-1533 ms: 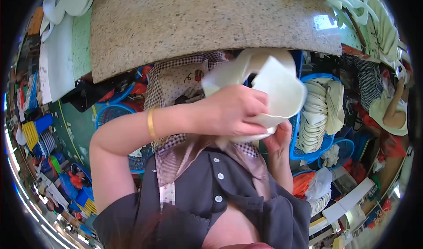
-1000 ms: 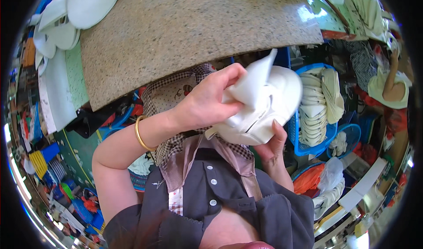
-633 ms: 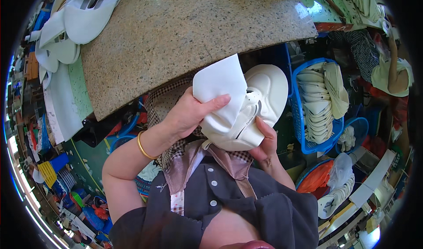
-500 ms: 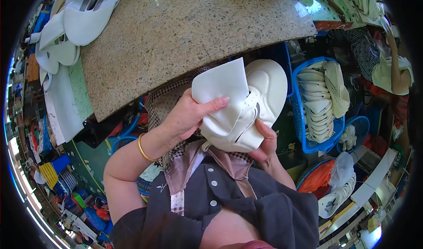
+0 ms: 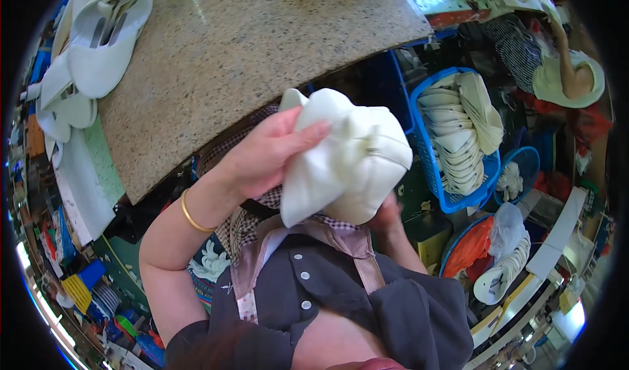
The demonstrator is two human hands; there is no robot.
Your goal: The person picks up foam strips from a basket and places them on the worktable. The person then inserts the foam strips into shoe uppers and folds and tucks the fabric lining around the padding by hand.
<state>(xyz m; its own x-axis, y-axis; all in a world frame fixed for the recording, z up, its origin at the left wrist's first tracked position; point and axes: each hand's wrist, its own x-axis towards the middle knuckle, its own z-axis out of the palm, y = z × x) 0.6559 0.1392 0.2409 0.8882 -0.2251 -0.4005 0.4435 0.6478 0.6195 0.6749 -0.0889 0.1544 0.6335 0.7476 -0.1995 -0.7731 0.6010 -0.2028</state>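
Note:
A white shoe upper (image 5: 377, 150) with stitched seams is in front of my chest, blurred by motion and folded so that its shape is hard to read. My left hand (image 5: 278, 148) grips its left side, the thumb lying across the white material and the other fingers behind it. Just below the upper's lower right edge is my right hand (image 5: 386, 216), smeared by motion and partly hidden behind it. Whether those fingers touch the upper I cannot tell. A gold-coloured bangle (image 5: 190, 214) circles my left wrist.
A speckled stone worktop (image 5: 229, 55) spans the space ahead. White shoe pieces (image 5: 108, 39) stand at its far left. On the right, a blue basket (image 5: 452, 203) holds stacked white pieces, with a smaller blue basket (image 5: 534, 167) beside it. Another person (image 5: 563, 78) works at the far right.
The shoe upper has been turned over in my left hand, and its toe no longer points up and right. My right hand has slipped down from its lower edge. The view has shifted slightly.

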